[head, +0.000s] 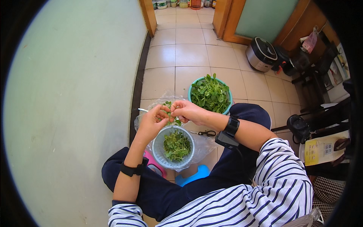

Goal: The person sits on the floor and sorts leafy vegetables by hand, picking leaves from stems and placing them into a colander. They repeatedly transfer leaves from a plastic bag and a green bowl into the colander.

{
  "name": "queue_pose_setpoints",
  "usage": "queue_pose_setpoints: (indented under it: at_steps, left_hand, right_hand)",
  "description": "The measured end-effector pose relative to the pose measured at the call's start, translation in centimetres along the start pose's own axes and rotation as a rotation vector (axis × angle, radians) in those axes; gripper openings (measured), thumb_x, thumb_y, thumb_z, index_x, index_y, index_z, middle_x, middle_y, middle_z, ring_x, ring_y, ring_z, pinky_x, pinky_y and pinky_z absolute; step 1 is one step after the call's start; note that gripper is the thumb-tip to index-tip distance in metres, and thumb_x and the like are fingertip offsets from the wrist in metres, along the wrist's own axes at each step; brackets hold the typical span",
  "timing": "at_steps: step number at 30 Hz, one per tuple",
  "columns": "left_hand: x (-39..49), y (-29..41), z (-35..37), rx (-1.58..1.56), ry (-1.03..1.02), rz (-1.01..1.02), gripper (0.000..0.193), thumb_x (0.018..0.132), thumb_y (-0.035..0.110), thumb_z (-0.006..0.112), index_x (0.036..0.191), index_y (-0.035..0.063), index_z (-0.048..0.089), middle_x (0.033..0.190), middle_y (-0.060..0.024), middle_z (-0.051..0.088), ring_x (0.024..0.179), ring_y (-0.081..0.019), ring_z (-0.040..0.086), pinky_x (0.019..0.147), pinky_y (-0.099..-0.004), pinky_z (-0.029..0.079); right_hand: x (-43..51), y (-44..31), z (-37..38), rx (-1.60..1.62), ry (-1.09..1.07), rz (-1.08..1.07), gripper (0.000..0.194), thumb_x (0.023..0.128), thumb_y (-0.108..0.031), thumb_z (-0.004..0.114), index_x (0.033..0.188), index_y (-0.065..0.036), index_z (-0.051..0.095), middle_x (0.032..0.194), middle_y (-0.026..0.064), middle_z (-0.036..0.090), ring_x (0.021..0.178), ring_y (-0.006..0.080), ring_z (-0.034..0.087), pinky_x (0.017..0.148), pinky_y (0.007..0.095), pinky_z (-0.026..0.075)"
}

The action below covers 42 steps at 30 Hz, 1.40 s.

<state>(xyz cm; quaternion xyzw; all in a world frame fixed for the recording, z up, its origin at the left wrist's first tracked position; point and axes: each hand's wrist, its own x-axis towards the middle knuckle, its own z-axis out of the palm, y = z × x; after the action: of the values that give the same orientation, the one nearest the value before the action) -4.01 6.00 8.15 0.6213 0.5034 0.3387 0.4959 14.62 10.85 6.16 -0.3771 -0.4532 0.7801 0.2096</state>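
Note:
My left hand (pixel 154 120) and my right hand (pixel 188 111) meet above the near basket, fingertips almost touching. Between them they pinch a small leafy green sprig (pixel 171 114), partly hidden by the fingers. More loose greens (pixel 168 104) lie just beyond on a clear plastic bag (pixel 205 144). Below my hands stands a pale blue-grey plastic basket (pixel 157 154) with a heap of picked greens (pixel 177 146) inside. Farther off to the right, a teal colander basket (pixel 190 95) is piled high with leafy greens (pixel 211 95).
Black-handled scissors (pixel 207 133) lie right of the near basket. A blue plastic object (pixel 194 176) and a pink one (pixel 156 163) sit between my legs. A wall (pixel 71 113) runs along the left. A rice cooker (pixel 261 54) and dark chairs (pixel 317 73) stand on the right.

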Motion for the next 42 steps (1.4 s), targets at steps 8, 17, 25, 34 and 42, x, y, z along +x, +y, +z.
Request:
queue_pose_setpoints:
  at_steps: [8, 17, 25, 34, 42]
  left_hand:
    - [-0.2, 1.0, -0.2, 0.1, 0.051, 0.017, 0.025, 0.077, -0.001, 0.058, 0.101, 0.002, 0.051, 0.076, -0.0074, 0.063, 0.067, -0.0109, 0.06, 0.06, -0.0247, 0.047]
    - [-0.3, 0.5, 0.2, 0.215, 0.1, 0.079, 0.029, 0.074, -0.002, 0.061, 0.099, 0.004, 0.048, 0.069, -0.0084, 0.059, 0.063, -0.0154, 0.059, 0.059, -0.0272, 0.047]
    - [-0.7, 0.8, 0.4, 0.111, 0.137, 0.064, 0.03, 0.076, -0.002, 0.061, 0.101, 0.0041, 0.047, 0.07, -0.0062, 0.059, 0.062, -0.0111, 0.057, 0.057, -0.0239, 0.045]
    - [-1.0, -0.8, -0.1, 0.034, 0.161, 0.018, 0.033, 0.077, -0.001, 0.062, 0.108, 0.0026, 0.051, 0.074, -0.0045, 0.061, 0.064, -0.0087, 0.055, 0.058, -0.0217, 0.044]
    - [-3.4, -5.6, 1.6, 0.407, -0.324, -0.121, 0.024, 0.077, -0.003, 0.06, 0.1, -0.002, 0.064, 0.09, -0.013, 0.068, 0.076, -0.0216, 0.065, 0.069, -0.031, 0.051]
  right_hand:
    - [0.1, -0.1, 0.4, -0.012, 0.027, 0.031, 0.012, 0.083, -0.012, 0.059, 0.091, -0.008, 0.051, 0.073, 0.0038, 0.062, 0.045, 0.0049, 0.039, 0.042, 0.0203, 0.029]
    - [0.8, 0.7, 0.9, -0.09, -0.008, -0.044, 0.019, 0.075, -0.008, 0.068, 0.087, -0.008, 0.053, 0.067, -0.002, 0.056, 0.049, 0.0044, 0.042, 0.043, 0.0193, 0.029]
    - [1.3, 1.0, 0.7, 0.021, -0.017, -0.019, 0.021, 0.069, -0.004, 0.067, 0.085, -0.008, 0.054, 0.068, 0.0027, 0.061, 0.044, 0.0059, 0.042, 0.039, 0.0207, 0.028]
    - [0.7, -1.1, -2.5, -0.155, 0.102, -0.123, 0.015, 0.073, -0.004, 0.066, 0.084, -0.008, 0.058, 0.073, -0.0002, 0.063, 0.058, 0.0027, 0.051, 0.049, 0.018, 0.034]
    - [1.5, -1.8, -12.4, -0.591, 0.462, -0.358, 0.013, 0.072, -0.003, 0.065, 0.084, -0.002, 0.061, 0.074, 0.0015, 0.061, 0.067, 0.0074, 0.056, 0.059, 0.0204, 0.044]
